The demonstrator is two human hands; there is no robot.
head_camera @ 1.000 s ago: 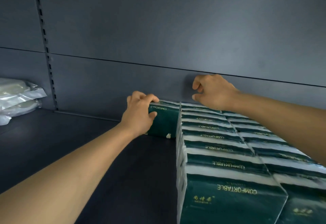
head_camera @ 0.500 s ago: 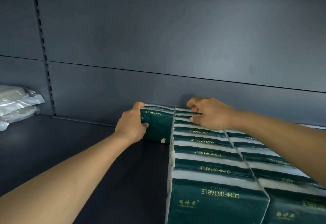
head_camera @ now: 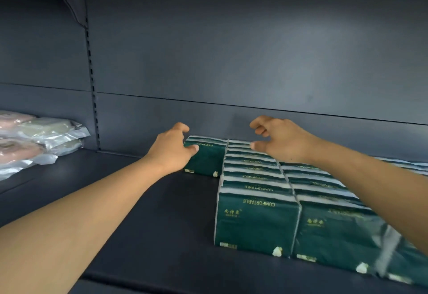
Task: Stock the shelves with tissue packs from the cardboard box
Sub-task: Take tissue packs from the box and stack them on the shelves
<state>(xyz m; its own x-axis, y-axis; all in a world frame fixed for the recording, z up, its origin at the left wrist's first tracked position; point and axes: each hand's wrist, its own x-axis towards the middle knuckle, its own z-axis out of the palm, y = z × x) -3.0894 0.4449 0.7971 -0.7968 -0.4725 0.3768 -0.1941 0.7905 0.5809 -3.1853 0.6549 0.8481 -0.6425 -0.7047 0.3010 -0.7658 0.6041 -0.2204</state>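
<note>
A dark green tissue pack point(head_camera: 208, 160) stands alone at the back of the dark shelf point(head_camera: 150, 224), against the left side of two rows of the same green packs point(head_camera: 257, 219) that run from the back wall to the front edge. My left hand point(head_camera: 170, 152) is at that lone pack's left end. Its thumb touches the pack's front, and its fingers are spread and lifted above the pack. My right hand point(head_camera: 280, 141) hovers over the rear packs of the rows with its fingers curled apart and nothing in it. No cardboard box is in view.
Clear plastic bags of pale goods point(head_camera: 34, 141) lie on the neighbouring shelf at the left, beyond a slotted upright point(head_camera: 92, 85). The shelf floor left of the green rows is bare. A shelf underside closes the top of the view.
My left hand has loosened its grip on the lone pack, which now stands against the rows. My right hand has lifted off the rear packs and opened.
</note>
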